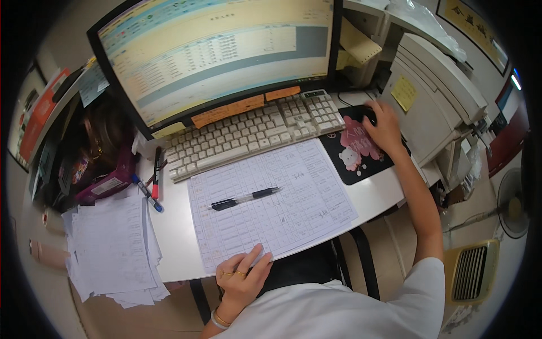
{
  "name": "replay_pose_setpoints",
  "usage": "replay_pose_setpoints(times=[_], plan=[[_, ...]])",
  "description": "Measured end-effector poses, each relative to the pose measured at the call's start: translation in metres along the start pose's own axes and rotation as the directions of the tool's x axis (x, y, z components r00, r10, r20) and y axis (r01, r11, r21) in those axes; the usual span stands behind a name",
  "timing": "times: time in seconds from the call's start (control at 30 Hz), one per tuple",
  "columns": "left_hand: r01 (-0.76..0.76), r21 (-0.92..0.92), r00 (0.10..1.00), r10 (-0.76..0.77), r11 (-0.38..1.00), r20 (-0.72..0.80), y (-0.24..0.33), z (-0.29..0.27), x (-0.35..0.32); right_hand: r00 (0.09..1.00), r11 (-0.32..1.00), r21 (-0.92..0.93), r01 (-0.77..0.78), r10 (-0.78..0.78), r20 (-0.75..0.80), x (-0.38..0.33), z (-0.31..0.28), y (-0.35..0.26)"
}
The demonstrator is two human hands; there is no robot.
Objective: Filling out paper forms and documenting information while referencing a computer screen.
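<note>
A person's right hand [384, 127] lay cupped over a black computer mouse [370, 116] on a black mat with a pink cartoon print [355, 161], while the left hand [244, 277], fingers loose and gripping nothing, pressed the near edge of a white printed form [271, 203]. A black-and-clear ballpoint pen [244, 199] lay just beyond the left hand's fingertips, its long axis running left to right across the sheet, nearer that hand than the right

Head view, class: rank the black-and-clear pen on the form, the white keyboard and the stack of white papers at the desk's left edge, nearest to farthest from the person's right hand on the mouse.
1. White keyboard: its number pad lies just left of the right hand.
2. Black-and-clear pen: on the printed form, lower left of that hand.
3. Stack of white papers: at the desk's far left edge.
</note>
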State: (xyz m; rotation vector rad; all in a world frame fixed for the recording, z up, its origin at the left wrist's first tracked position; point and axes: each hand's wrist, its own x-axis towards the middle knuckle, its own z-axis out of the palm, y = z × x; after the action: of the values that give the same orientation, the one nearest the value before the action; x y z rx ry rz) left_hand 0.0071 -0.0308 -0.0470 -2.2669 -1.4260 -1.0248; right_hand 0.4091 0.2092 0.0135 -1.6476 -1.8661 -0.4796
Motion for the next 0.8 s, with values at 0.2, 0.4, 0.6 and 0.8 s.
replay_pose_setpoints(times=[0.2, 0.4, 0.6, 0.8], plan=[[0.008, -0.066, 1.000, -0.010, 0.998, -0.024, -0.001, -0.005, 0.002, 0.999, 0.984, 0.174, -0.027, 0.024, 0.022, -0.023, 0.014, 0.025], [0.014, -0.060, 0.999, -0.016, 0.998, -0.040, 0.002, -0.004, 0.003, 0.998, 0.986, 0.166, -0.027, 0.018, 0.054, -0.027, 0.004, 0.023], [0.011, -0.058, 0.999, -0.013, 0.998, -0.049, 0.001, -0.005, 0.004, 0.997, 0.982, 0.187, -0.019, 0.005, 0.073, -0.023, 0.007, 0.020], [0.002, -0.054, 0.999, -0.005, 0.999, -0.049, 0.000, -0.003, 0.004, 0.997, 0.982, 0.188, -0.001, -0.014, 0.080, -0.022, 0.007, 0.020]])
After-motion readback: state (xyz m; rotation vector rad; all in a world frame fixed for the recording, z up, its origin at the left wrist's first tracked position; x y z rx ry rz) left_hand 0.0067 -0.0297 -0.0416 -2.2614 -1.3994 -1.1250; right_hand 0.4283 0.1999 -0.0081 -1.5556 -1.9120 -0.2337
